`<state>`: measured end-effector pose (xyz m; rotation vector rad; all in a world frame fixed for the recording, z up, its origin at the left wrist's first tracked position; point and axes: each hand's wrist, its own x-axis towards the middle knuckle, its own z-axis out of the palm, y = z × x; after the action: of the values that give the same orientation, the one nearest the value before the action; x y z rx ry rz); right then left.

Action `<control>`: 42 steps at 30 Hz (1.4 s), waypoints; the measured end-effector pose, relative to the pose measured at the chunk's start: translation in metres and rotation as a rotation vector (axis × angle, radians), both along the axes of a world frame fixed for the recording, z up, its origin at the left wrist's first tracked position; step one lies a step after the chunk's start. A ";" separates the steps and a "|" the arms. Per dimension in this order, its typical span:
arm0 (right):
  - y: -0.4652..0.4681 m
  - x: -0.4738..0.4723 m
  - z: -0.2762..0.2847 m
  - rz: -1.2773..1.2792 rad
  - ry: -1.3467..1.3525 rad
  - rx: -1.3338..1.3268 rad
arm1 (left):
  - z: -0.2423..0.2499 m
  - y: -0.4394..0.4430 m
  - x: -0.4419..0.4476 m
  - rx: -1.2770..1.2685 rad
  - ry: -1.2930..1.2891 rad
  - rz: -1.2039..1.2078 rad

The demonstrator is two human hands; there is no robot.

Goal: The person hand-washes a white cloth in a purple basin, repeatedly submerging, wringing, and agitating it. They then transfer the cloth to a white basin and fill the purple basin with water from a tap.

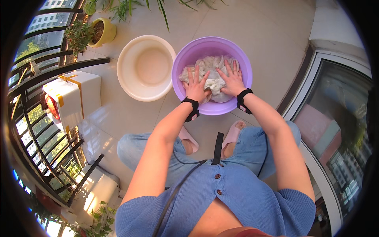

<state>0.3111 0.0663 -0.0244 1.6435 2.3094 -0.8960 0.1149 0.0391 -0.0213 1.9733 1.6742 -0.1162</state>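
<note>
A purple plastic basin (212, 110) stands on the floor before me with a bunched, whitish wet-looking cloth (214, 84) inside. My left hand (195, 87) lies on the left part of the cloth, palm down with fingers spread. On its right part rests my right hand (233, 81), also palm down, fingers apart. Both thumbs point inward, and their tips sit partly among the folds. What is under the palms is hidden. Close against the purple basin on the left stands a cream plastic basin (127, 69) with nothing visible in it.
Black metal railings (56, 69) run along the left, beside a white box with tape (88, 89). A yellow flowerpot (109, 31) stands at the upper left. A glass sliding door (334, 118) is on the right. Pink slippers (189, 137) are on my feet below the basin.
</note>
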 end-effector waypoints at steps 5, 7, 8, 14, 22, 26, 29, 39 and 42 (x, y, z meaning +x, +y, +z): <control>0.028 -0.005 -0.051 0.086 -0.075 -0.091 | -0.041 0.026 0.003 -0.200 0.137 -0.152; 0.035 -0.011 -0.063 0.108 -0.156 -0.188 | -0.053 0.035 0.008 -0.285 0.225 -0.216; 0.040 -0.013 -0.065 0.120 -0.204 -0.247 | -0.055 0.036 0.009 -0.149 0.159 -0.208; 0.073 -0.007 -0.039 0.117 0.129 -0.315 | -0.040 0.071 -0.008 -0.352 -0.176 0.008; 0.038 -0.041 -0.049 -0.235 0.068 0.170 | -0.051 0.041 0.003 -0.206 -0.662 0.681; 0.016 -0.052 -0.028 -0.375 0.535 0.164 | -0.061 0.063 0.001 -0.739 -1.050 1.026; 0.006 -0.054 0.001 -0.210 0.604 0.227 | -0.050 0.065 -0.003 -0.767 -1.198 1.116; 0.052 -0.003 0.016 -0.476 0.427 -0.127 | 0.015 0.024 -0.002 -0.277 -1.242 1.037; 0.065 0.023 0.035 -0.387 0.402 -0.142 | 0.036 0.012 -0.024 -0.277 -1.332 1.023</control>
<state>0.3338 0.1315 0.0102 2.0382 2.1131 -1.5606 0.0910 0.0511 0.0148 0.4410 1.3062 1.0200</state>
